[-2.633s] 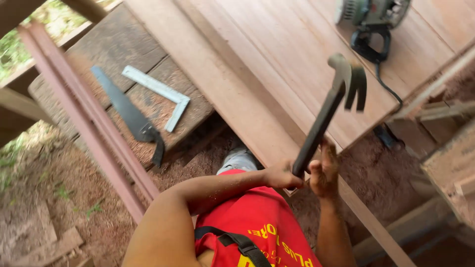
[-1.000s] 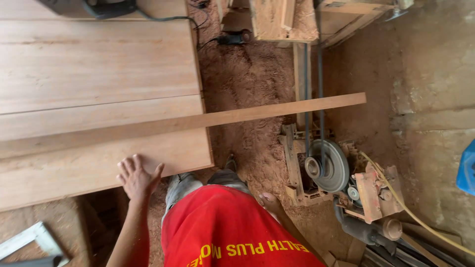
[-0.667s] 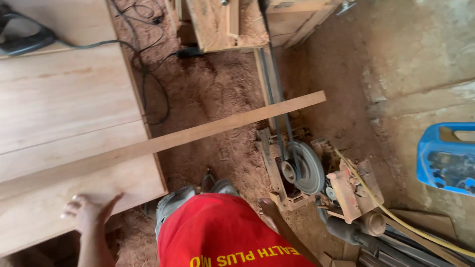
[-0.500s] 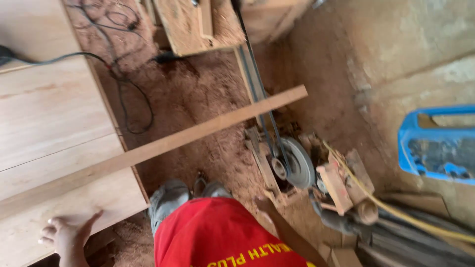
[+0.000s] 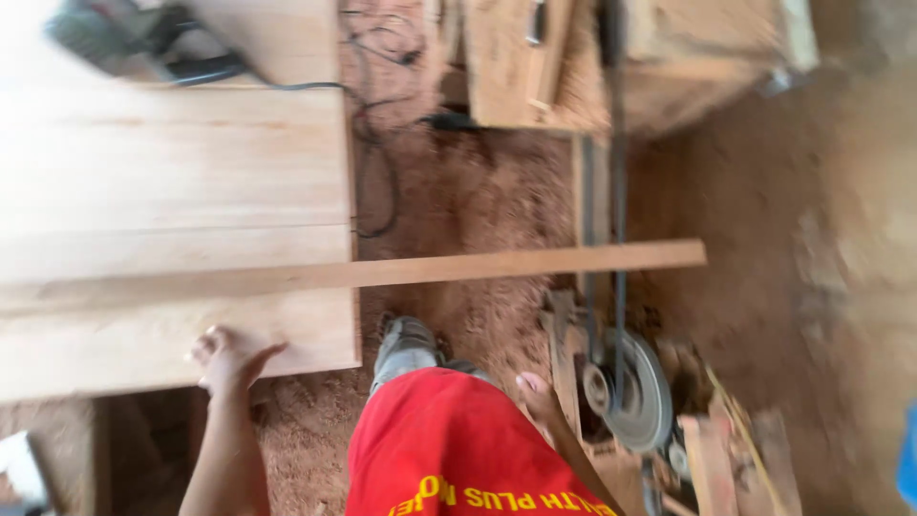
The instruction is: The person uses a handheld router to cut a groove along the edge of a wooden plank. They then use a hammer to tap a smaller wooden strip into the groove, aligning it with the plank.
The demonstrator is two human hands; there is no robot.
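Steadying step: left hand [image 5: 229, 355] flat, fingers spread, grasping nothing, pressed on pale smooth plank worktop [image 5: 143, 201] at lower left. Long narrow reddish wood strip [image 5: 458, 269] across centre, overhanging sawdust floor [image 5: 458, 191]. Right hand [image 5: 537, 394] hanging loose, empty, beside grey round pulley wheel [image 5: 632, 387]. Probably next: firm grip on strip.

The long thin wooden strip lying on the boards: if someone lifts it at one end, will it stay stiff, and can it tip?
The wooden strip is long and slender, so it would probably flex slightly. Much of it overhangs the board stack, so pushing it further right might tip it. It looks light.
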